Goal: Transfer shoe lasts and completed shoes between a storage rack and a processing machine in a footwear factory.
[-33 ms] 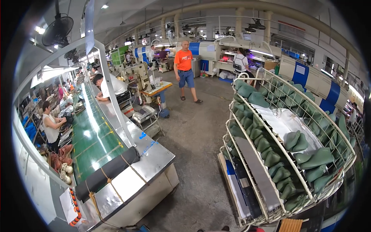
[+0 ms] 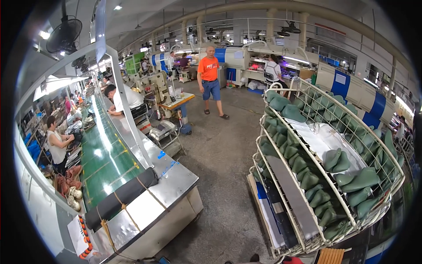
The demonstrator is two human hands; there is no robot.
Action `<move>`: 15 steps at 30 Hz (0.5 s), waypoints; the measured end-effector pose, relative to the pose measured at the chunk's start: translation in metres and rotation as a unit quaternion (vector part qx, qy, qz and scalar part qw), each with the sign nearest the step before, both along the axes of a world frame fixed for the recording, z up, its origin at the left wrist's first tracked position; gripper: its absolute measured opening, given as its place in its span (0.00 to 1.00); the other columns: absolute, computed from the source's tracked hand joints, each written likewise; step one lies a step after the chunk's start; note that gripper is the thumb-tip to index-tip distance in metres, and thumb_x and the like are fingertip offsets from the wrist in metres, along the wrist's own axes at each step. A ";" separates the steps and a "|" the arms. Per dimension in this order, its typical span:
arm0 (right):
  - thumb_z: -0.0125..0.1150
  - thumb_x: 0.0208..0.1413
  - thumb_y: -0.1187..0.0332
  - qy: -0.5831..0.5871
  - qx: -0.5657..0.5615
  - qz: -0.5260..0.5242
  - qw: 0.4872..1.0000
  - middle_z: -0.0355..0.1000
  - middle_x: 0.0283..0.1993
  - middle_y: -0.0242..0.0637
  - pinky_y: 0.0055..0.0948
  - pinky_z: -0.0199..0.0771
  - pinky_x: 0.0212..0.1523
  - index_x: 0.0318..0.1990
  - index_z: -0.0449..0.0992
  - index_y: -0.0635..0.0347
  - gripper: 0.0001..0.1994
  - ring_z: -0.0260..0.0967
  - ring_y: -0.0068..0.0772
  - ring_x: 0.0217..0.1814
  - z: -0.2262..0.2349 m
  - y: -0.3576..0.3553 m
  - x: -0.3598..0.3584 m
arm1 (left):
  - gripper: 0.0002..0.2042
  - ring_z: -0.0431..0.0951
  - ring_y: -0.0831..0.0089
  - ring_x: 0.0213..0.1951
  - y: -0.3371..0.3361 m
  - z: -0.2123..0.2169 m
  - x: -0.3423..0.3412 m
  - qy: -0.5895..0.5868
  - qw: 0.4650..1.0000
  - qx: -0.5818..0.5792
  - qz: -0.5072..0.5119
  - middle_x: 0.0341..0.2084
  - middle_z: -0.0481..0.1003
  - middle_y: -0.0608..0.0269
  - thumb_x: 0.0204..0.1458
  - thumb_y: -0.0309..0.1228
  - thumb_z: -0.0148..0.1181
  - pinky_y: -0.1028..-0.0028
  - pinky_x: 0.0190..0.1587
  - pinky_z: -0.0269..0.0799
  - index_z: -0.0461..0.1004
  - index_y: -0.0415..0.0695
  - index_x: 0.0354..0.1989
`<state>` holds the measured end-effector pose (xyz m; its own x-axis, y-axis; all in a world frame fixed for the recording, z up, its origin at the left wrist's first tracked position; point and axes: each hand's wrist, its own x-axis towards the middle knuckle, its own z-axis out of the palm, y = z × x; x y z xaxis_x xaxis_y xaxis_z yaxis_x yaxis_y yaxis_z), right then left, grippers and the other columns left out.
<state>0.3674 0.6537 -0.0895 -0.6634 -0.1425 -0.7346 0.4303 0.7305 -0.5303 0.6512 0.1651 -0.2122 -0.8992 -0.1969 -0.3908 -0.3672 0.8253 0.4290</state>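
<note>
Neither of my hands is in view. In front of me at the right stands a white wire rack cart (image 2: 281, 145) with several tiers, filled with several green shoe lasts (image 2: 360, 178). At the left runs a long green conveyor belt (image 2: 105, 163), ending near me in a shiny metal table end (image 2: 169, 182) with a black roller (image 2: 123, 193) strapped across it.
A person in an orange shirt (image 2: 209, 68) stands on the grey concrete floor (image 2: 220, 149) further back. Seated workers (image 2: 56, 147) line the conveyor's left side, and another worker (image 2: 122, 96) leans over it. Machines (image 2: 154, 86) and a small work table (image 2: 176, 102) stand beyond. Brown shoes (image 2: 66, 182) lie at the left.
</note>
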 end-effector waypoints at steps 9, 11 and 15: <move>0.58 0.56 0.43 0.149 0.011 0.210 0.966 0.81 0.44 0.38 0.37 0.73 0.54 0.49 0.81 0.49 0.23 0.77 0.42 0.51 -0.047 -0.077 -0.114 | 0.12 0.76 0.53 0.29 0.001 0.001 -0.028 0.048 0.974 0.125 0.184 0.29 0.78 0.51 0.61 0.40 0.47 0.50 0.31 0.68 0.74 0.46 0.40; 0.57 0.57 0.44 0.087 0.021 0.231 0.969 0.81 0.44 0.37 0.37 0.74 0.52 0.49 0.81 0.49 0.23 0.77 0.40 0.48 -0.051 -0.104 -0.134 | 0.13 0.77 0.51 0.31 -0.005 -0.016 -0.021 0.057 0.977 0.105 0.174 0.31 0.78 0.50 0.62 0.40 0.47 0.49 0.33 0.69 0.73 0.46 0.41; 0.57 0.57 0.44 -0.024 -0.037 0.208 0.977 0.81 0.37 0.36 0.36 0.74 0.48 0.48 0.81 0.53 0.24 0.77 0.39 0.41 -0.080 -0.140 -0.170 | 0.15 0.78 0.46 0.37 -0.021 -0.048 -0.009 -0.040 0.993 -0.006 0.108 0.35 0.78 0.44 0.61 0.41 0.49 0.49 0.36 0.72 0.73 0.45 0.46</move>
<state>0.1978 0.5132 -0.1692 -0.5016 -0.4466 -0.7409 0.1300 0.8078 -0.5749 0.6423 0.1437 -0.2600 -0.8013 -0.3875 -0.4558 -0.5694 0.7278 0.3823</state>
